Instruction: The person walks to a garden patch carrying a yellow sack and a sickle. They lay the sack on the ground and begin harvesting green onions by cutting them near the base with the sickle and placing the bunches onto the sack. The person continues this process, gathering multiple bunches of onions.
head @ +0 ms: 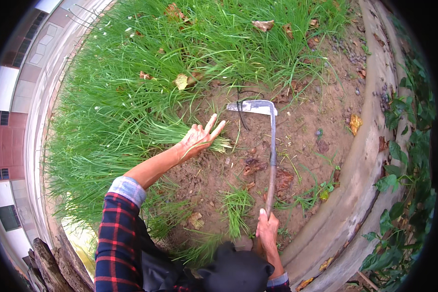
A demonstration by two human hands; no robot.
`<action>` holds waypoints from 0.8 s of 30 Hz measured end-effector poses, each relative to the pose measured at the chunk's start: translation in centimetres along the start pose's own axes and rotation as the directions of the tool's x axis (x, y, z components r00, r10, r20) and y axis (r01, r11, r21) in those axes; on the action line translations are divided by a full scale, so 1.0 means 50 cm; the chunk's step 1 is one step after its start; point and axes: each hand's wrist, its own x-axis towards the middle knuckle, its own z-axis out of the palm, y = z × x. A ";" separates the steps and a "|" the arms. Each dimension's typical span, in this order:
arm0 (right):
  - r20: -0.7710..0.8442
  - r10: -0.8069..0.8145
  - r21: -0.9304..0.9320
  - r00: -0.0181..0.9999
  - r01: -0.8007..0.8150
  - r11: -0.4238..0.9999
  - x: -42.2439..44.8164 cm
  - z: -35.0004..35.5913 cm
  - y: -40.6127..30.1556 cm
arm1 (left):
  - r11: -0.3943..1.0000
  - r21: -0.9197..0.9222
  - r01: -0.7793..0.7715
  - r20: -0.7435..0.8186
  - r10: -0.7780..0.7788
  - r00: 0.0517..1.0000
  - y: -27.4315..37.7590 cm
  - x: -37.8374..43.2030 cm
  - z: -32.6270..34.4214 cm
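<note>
My left hand (pixel 200 138) lies over a bundle of long green leaves, probably garlic chives (pixel 168 135), its other fingers curled about them. Two fingers stretch out past the bundle, and the pale stem ends (pixel 221 145) stick out beneath the palm. The underside of this hand is hidden. In my right hand (pixel 268 228) is the wooden handle of a sickle (pixel 272 146). Its hooked metal blade (pixel 253 107) points left over bare soil, beyond the left fingertips. A thin black cord (pixel 239 116) crosses by the blade.
Dense green leaves (pixel 131 73) with small white flowers fill the left and far side. A loose leaf clump (pixel 237 208) lies on the soil (pixel 306 120). A concrete edging (pixel 354 179) curves along the right, beside leafy vines (pixel 394 211). Logs (pixel 54 266) sit lower left.
</note>
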 end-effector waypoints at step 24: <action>0.022 -0.092 -0.361 0.995 0.094 0.928 -0.151 -0.134 0.055 | 0.942 -0.312 -0.120 0.227 0.197 0.954 0.052 -0.252 -0.048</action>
